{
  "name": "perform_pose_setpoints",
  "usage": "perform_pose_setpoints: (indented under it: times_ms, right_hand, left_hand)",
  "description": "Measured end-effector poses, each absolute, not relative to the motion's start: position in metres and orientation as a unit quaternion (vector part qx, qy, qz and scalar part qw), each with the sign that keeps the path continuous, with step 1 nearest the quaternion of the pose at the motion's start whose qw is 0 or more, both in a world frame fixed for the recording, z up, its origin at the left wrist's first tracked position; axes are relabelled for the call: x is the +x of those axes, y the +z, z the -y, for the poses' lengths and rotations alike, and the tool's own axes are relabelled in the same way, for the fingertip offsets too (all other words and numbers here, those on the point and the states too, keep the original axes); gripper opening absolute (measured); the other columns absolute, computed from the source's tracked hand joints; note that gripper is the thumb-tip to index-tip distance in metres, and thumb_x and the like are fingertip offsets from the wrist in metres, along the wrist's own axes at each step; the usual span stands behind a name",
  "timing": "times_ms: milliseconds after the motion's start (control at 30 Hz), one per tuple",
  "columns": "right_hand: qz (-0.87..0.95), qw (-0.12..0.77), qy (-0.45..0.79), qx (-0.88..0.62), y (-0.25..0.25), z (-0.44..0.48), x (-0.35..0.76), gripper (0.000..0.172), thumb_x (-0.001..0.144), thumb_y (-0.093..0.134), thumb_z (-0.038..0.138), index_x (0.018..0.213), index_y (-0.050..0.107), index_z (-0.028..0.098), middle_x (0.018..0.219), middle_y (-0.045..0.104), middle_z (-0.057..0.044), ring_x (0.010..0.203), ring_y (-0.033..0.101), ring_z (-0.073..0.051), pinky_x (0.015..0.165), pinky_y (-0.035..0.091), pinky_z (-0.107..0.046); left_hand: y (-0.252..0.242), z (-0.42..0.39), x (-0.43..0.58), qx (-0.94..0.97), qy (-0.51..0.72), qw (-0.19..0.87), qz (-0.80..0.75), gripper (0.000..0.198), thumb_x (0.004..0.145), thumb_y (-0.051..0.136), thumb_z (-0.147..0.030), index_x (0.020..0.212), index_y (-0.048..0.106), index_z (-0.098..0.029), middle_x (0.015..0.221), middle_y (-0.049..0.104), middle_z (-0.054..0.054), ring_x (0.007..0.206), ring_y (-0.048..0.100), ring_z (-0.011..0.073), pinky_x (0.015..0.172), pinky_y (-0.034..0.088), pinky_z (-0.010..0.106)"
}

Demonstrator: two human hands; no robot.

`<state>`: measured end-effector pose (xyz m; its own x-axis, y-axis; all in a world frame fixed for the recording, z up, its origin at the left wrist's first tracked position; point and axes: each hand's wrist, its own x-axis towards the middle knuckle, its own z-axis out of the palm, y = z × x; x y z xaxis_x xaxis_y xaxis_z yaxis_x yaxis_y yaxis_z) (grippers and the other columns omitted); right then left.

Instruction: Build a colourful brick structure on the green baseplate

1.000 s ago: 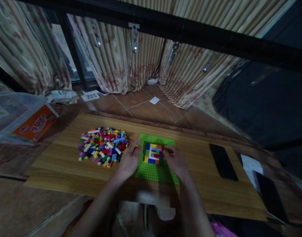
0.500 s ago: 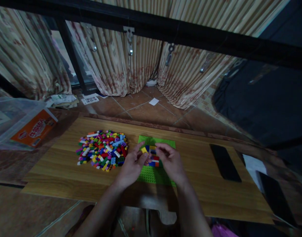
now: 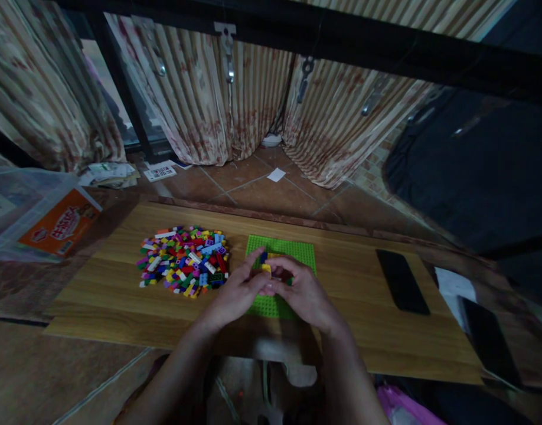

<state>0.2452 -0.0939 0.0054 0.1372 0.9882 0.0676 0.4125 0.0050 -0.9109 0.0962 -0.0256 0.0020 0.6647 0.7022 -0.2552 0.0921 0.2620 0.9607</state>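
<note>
A small yellow toy brick (image 3: 266, 269) is pinched in the fingers of my left hand (image 3: 241, 290), above the green studded baseplate (image 3: 273, 307). My right hand (image 3: 301, 289) comes in from the other side, its fingertips closed at the same yellow brick and meeting those of the left. Behind the fingers, a blue brick (image 3: 264, 258) and other coloured bricks on the baseplate are partly hidden. To the left of my hands lies a heap of mixed toy bricks (image 3: 185, 260).
The wooden table (image 3: 111, 301) carries a black phone-like slab (image 3: 402, 281) on the right. Another dark slab (image 3: 490, 339) lies by white paper (image 3: 456, 292) at the right end. On the far left stands a clear plastic tub (image 3: 14, 221) with an orange label.
My right hand has moved left and its fingers now meet my left hand at the yellow brick. The view has tilted slightly, so the scene sits a little higher.
</note>
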Motion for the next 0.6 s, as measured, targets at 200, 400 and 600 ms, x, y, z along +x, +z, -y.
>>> perform_pose_setpoints:
  times_ms: [200, 400, 600]
  right_hand:
    - [0.449, 0.470, 0.201, -0.733, -0.002, 0.098, 0.282, 0.031, 0.076, 0.067, 0.034, 0.104, 0.067, 0.021, 0.094, 0.068, -0.005, 0.081, 0.061, -0.018, 0.074, 0.048, -0.032]
    - [0.475, 0.394, 0.163, -0.770, -0.010, 0.102, 0.293, 0.031, 0.073, 0.069, 0.036, 0.101, 0.070, 0.024, 0.107, 0.066, -0.007, 0.099, 0.061, -0.023, 0.089, 0.045, -0.040]
    - [0.513, 0.346, 0.162, -0.769, -0.010, 0.102, 0.291, 0.028, 0.073, 0.070, 0.031, 0.100, 0.070, 0.025, 0.110, 0.063, -0.007, 0.104, 0.059, -0.024, 0.096, 0.043, -0.042]
  left_hand:
    - [-0.013, 0.010, 0.091, 0.612, 0.295, 0.589, -0.438, 0.058, 0.085, 0.054, -0.037, 0.136, 0.044, -0.011, 0.086, 0.072, 0.006, 0.074, 0.068, 0.0187, 0.073, 0.055, 0.033]
    - [-0.024, 0.007, 0.090, 0.695, 0.295, 0.497, -0.428, 0.041, 0.086, 0.052, -0.029, 0.123, 0.057, -0.011, 0.103, 0.070, 0.009, 0.093, 0.066, 0.0194, 0.088, 0.051, 0.033]
    - [-0.018, 0.015, 0.095, 0.735, 0.238, 0.450, -0.449, 0.038, 0.085, 0.048, -0.021, 0.120, 0.060, -0.013, 0.113, 0.068, 0.011, 0.092, 0.067, 0.0199, 0.084, 0.053, 0.033]
